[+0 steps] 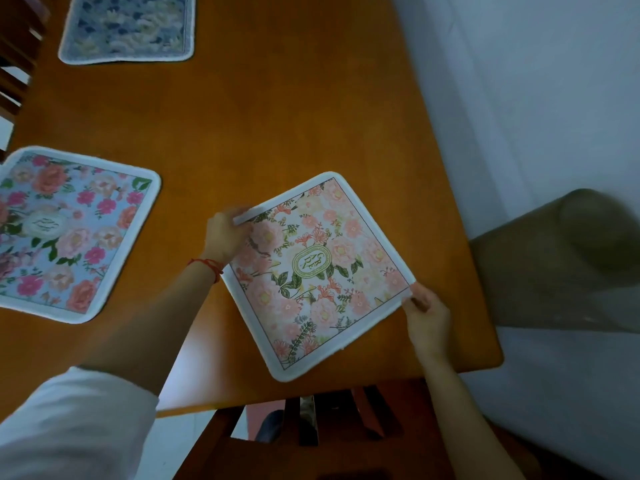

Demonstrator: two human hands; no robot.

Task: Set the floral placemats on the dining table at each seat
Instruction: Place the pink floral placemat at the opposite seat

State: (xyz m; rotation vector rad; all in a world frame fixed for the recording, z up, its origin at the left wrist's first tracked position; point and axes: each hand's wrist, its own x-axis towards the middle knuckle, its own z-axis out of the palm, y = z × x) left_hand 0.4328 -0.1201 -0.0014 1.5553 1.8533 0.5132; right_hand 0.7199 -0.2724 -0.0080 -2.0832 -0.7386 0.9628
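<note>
A pink-and-cream floral placemat (317, 275) with a green oval label lies turned like a diamond on the wooden dining table (277, 126), near its front right corner. My left hand (225, 237) grips the mat's left corner. My right hand (424, 313) pinches its right corner. A blue placemat with pink flowers (65, 233) lies flat at the left. A blue-grey floral placemat (128, 26) lies at the far left end.
A wooden chair (311, 441) is tucked under the table's near edge below the mat. Another chair's slats (17, 53) show at the far left. A brown cushioned seat (561, 261) stands off the table's right edge beside a white wall.
</note>
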